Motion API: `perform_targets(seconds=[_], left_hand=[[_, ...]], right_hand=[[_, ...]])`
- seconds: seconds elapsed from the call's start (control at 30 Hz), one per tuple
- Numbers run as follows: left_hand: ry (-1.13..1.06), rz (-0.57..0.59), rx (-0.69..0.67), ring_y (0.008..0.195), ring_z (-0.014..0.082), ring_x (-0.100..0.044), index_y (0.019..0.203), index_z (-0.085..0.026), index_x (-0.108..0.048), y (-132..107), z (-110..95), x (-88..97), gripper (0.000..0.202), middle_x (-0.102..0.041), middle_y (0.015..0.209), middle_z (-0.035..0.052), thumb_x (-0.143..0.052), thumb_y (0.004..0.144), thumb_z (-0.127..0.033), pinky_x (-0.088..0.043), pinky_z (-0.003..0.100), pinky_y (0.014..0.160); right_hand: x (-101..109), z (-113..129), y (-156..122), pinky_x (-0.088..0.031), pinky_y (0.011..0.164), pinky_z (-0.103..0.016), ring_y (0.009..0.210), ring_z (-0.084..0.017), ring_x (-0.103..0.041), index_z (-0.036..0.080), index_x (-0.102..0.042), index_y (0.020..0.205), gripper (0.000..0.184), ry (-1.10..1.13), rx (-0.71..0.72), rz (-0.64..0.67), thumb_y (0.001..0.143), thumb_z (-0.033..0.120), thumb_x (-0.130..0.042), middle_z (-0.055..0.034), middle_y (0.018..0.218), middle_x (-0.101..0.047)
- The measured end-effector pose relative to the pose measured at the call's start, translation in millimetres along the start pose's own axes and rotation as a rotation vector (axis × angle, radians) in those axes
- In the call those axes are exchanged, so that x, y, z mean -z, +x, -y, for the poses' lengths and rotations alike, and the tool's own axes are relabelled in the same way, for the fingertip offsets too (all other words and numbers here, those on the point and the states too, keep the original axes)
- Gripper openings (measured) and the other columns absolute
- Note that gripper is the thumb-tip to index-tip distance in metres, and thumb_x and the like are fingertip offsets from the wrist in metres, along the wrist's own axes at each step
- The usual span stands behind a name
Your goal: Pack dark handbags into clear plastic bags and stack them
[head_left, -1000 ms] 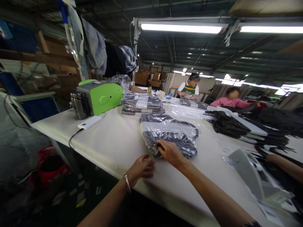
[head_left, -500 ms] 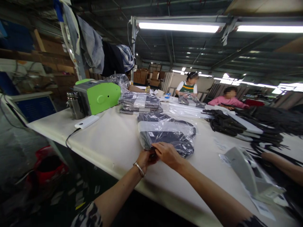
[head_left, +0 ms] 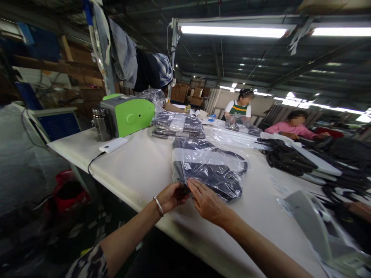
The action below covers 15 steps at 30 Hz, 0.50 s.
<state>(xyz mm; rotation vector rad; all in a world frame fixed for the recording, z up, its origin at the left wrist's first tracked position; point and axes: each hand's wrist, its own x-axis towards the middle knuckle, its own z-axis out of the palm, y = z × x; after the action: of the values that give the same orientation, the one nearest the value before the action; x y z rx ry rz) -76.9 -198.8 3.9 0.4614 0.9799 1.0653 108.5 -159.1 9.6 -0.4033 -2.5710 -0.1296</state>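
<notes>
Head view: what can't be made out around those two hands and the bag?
All head view:
- Left hand fingers: curled against the plastic bag edge, grip hidden by the hand itself.
- Bag's dark contents: blurred by glare and wrinkles.
- Bag's white label: too small to read.
- Grey object: cut off at the lower right corner.

Left hand (head_left: 171, 196) perhaps curled, right hand (head_left: 207, 201) flat

Bare table (head_left: 139, 166) left of bagged garment (head_left: 208, 170): free passage. Far side blocked: green machine (head_left: 127, 116), bag stack (head_left: 178, 125), black gloves (head_left: 286, 160).
</notes>
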Motion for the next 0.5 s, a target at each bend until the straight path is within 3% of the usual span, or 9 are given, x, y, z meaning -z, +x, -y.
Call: perform_targets(seconds=[0.1, 0.17, 0.23, 0.3, 0.37, 0.43, 0.5], left_hand=[[0.116, 0.091, -0.052, 0.064, 0.0118, -0.063, 0.086, -0.012, -0.064, -14, -11, -0.9, 0.018, -0.068, 0.077, 0.0052, -0.061, 0.069, -0.019, -0.048, 0.021, 0.058], [0.343, 0.138, -0.177, 0.073, 0.0146, -0.065, 0.093, -0.013, -0.063, -23, -16, -2.2, 0.027, -0.069, 0.087, 0.0057, -0.062, 0.066, -0.016, -0.05, 0.024, 0.063], [0.699, 0.036, -0.404, 0.079, 0.019, -0.066, 0.092, -0.016, -0.062, -27, -18, -2.3, 0.022, -0.068, 0.09, 0.0058, -0.063, 0.07, -0.02, -0.053, 0.03, 0.069], [1.059, -0.199, -0.755, 0.091, 0.0244, -0.065, 0.096, -0.018, -0.062, -27, -20, -0.3, 0.02, -0.068, 0.096, 0.0084, -0.063, 0.078, -0.026, -0.053, 0.039, 0.082], [1.32, -0.366, -1.11, 0.113, 0.0292, -0.059, 0.113, -0.019, -0.06, -22, -21, 2.7, 0.032, -0.065, 0.117, 0.0128, -0.064, 0.083, -0.028, -0.046, 0.047, 0.099], [1.513, -0.335, -1.326, 0.13, 0.0305, -0.049, 0.132, -0.02, -0.051, -14, -23, 4.8, 0.049, -0.058, 0.135, 0.0143, -0.064, 0.086, -0.026, -0.037, 0.048, 0.11], [1.652, -0.241, -1.421, 0.132, 0.0281, -0.05, 0.139, -0.02, -0.046, -6, -24, 5.1, 0.053, -0.058, 0.138, 0.0132, -0.062, 0.089, -0.025, -0.035, 0.045, 0.112]], right_hand=[[-8, -5, 2, -0.051, 0.103, -0.047, 0.125, -0.028, -0.055, 0.013, -0.043, 0.144, 0.057, 0.017, -0.033, -0.11, 0.087, 0.008, -0.049, -0.0166, 0.131, -0.061], [-11, -12, 7, -0.054, 0.098, -0.046, 0.113, -0.026, -0.062, 0.017, -0.047, 0.139, 0.051, 0.023, -0.061, -0.199, 0.089, 0.008, -0.048, -0.014, 0.12, -0.067], [-10, -19, 13, -0.055, 0.096, -0.046, 0.109, -0.026, -0.063, 0.017, -0.048, 0.137, 0.05, 0.022, -0.084, -0.27, 0.089, 0.007, -0.048, -0.0135, 0.116, -0.068], [-6, -22, 18, -0.054, 0.096, -0.044, 0.109, -0.026, -0.063, 0.017, -0.049, 0.136, 0.051, 0.03, -0.108, -0.314, 0.087, 0.005, -0.047, -0.0134, 0.117, -0.068], [-3, -21, 20, -0.054, 0.096, -0.042, 0.108, -0.024, -0.064, 0.019, -0.051, 0.134, 0.052, 0.065, -0.137, -0.333, 0.084, 0.004, -0.046, -0.0119, 0.116, -0.068], [-2, -19, 19, -0.054, 0.095, -0.039, 0.106, -0.023, -0.065, 0.021, -0.055, 0.13, 0.053, 0.119, -0.182, -0.341, 0.081, 0.003, -0.047, -0.0101, 0.114, -0.069], [-2, -16, 17, -0.054, 0.094, -0.037, 0.102, -0.021, -0.066, 0.022, -0.058, 0.124, 0.051, 0.173, -0.259, -0.351, 0.079, 0.002, -0.047, -0.0083, 0.11, -0.071]])
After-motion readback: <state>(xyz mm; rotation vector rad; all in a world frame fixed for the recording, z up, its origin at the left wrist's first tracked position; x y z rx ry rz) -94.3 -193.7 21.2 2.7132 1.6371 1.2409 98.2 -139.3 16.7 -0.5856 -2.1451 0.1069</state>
